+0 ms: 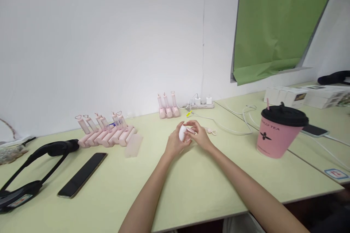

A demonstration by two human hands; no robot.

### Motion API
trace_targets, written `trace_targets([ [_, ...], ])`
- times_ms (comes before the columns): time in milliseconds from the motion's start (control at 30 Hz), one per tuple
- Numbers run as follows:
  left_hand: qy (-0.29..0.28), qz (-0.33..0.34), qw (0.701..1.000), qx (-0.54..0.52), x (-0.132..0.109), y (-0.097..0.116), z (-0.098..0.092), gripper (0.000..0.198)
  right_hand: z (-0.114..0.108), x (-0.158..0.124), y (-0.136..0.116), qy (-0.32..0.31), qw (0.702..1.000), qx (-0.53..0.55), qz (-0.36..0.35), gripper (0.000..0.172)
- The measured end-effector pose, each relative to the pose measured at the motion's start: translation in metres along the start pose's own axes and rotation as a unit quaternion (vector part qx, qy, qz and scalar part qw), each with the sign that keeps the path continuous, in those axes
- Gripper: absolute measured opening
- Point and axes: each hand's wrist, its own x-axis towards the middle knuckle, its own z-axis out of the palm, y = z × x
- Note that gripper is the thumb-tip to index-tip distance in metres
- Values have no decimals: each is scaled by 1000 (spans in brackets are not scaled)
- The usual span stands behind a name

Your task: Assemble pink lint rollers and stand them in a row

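Note:
My left hand point(174, 142) is closed around a small white rounded piece point(182, 133), at the middle of the table in the head view. Meeting it from the right, my right hand point(201, 137) has its fingers bent round a small pink piece point(190, 130) pressed near the white one. Fingers hide part of both pieces, so I cannot tell whether they are joined. Just beyond my right hand lies a pale pink wand with a loop end point(213, 131). Farther back stand three pink items with clear upright tubes point(168, 111).
Several similar pink items point(109, 136) stand at the left, by translucent sheets point(133, 145). A phone point(82, 175) and a black headset strap point(41, 160) lie nearer. At right are a pink cup point(276, 134), white boxes point(290, 95) and cables. A power strip point(202, 106) lies by the wall.

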Motion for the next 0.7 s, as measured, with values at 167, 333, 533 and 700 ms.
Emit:
trace_targets([
  [167,3,-6,999,-39,0,-3,4,63,11,-7,4,110,992,-42,-45,24],
  [333,2,8,996,-89,6,-9,10,59,14,-5,15,116,991,-53,-37,24],
  [533,-85,-37,990,-110,10,-18,11,58,17,-3,28,128,989,-69,5,27],
  [700,-121,-61,980,-148,8,-20,15,57,18,-2,36,131,987,-74,47,34],
])
